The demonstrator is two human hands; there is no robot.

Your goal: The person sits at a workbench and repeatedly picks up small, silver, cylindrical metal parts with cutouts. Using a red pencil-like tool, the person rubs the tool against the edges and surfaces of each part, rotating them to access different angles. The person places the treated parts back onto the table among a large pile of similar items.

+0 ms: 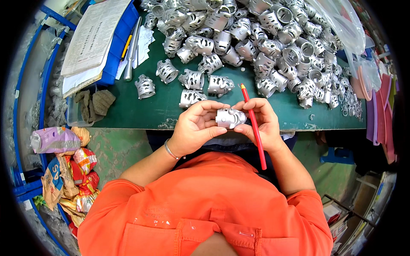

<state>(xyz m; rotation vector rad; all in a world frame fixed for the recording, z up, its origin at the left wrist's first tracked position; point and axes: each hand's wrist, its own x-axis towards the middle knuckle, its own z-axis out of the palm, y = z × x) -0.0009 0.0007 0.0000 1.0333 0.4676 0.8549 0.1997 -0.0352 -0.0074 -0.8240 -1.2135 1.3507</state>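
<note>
Between my two hands, just above the table's front edge, is a silver metal sleeve (229, 118) with cut-out openings, lying on its side. My left hand (198, 126) grips its left end between thumb and fingers. At the other end, my right hand (262, 123) steadies it with the thumb and also holds a red pencil (256, 130), its tip pointing up and away from me. Just beyond my hands, several similar perforated sleeves (191, 80) lie loose on the green table (141, 113).
A large heap of silver sleeves (273, 38) covers the far middle and right, with small metal bits (348, 100) beside it. On the left are a blue bin (115, 47) with papers, a metal rod (131, 51) and grey gloves (96, 104). Plastic bags (346, 25) hang at the right.
</note>
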